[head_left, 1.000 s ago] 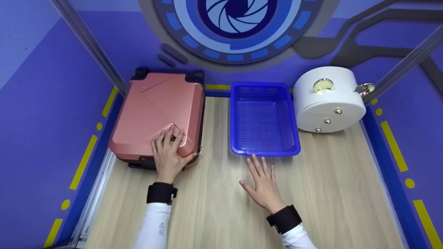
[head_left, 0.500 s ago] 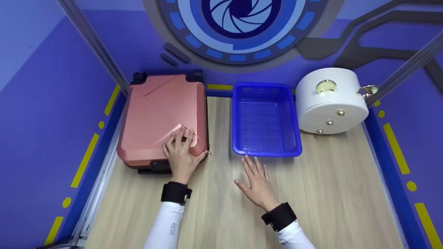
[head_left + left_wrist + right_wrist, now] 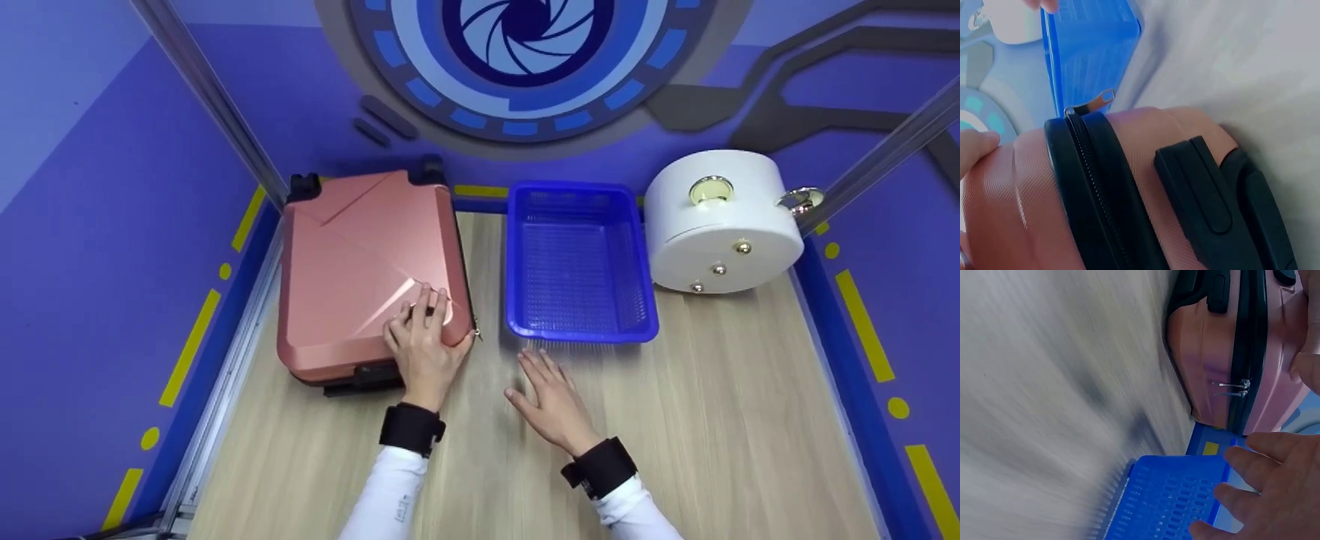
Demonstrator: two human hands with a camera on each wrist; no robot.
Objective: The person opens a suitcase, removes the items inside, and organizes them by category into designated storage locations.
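Over on the left half of the wood-look table (image 3: 487, 480), the pink suitcase (image 3: 360, 255) lies flat, wheels (image 3: 304, 186) toward the back wall and the black handle (image 3: 375, 376) end facing you. It sits a bit crooked, with a strip of bare table between it and the blue basket (image 3: 577, 335). Your left hand (image 3: 426, 352) is spread over the near right corner, fingers on the top shell, thumb by the edge. Looks more like pressing than a proper wrap-around hold. Your right hand (image 3: 556, 409) is open with nothing in it, fingertips just beside the basket's front rim; can't tell if they touch.

My guess is you're steering the suitcase by that corner. If so, working one corner will probably just spin it, so I'd bring the right hand over to the handle end and guide with both. Go easy and level on the downward pressure, since pushing too hard likely adds drag. Mind the zipper pulls (image 3: 1238, 386) too: they stick out on the basket side and could catch the rim if you swing it close.
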